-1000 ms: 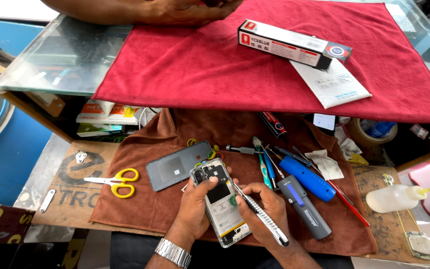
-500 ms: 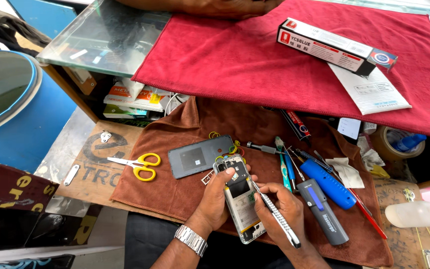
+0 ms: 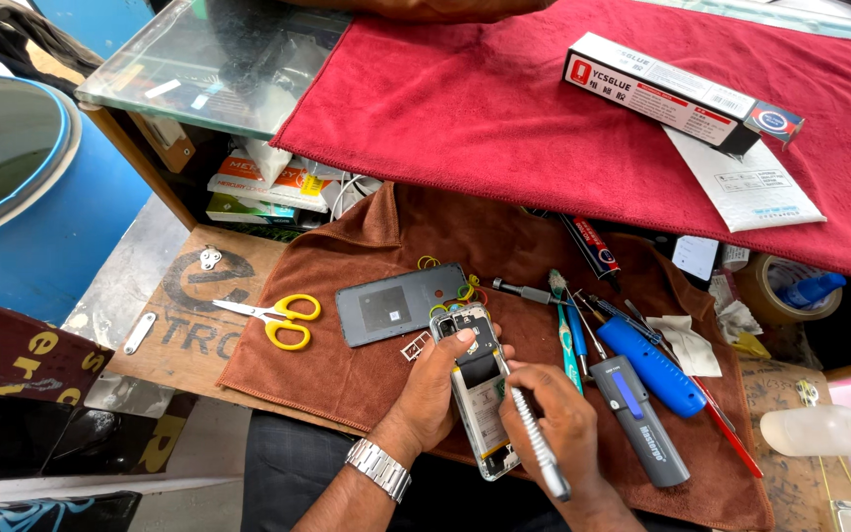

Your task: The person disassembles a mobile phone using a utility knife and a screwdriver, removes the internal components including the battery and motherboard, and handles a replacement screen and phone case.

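While the left hand (image 3: 435, 389) grips the opened phone (image 3: 478, 394) on the brown cloth (image 3: 347, 365), the right hand's (image 3: 563, 424) fingers (image 3: 534, 379) pinch a screwdriver (image 3: 536, 443) whose tip touches the phone.

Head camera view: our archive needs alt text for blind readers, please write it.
A left hand steadies an opened phone on a brown cloth while the right hand holds a silver screwdriver to it. Its grey back cover, yellow scissors and blue tools lie nearby.

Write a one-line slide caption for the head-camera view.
Left hand steadies an opened phone on a brown cloth while the right hand holds a slim tool over it.
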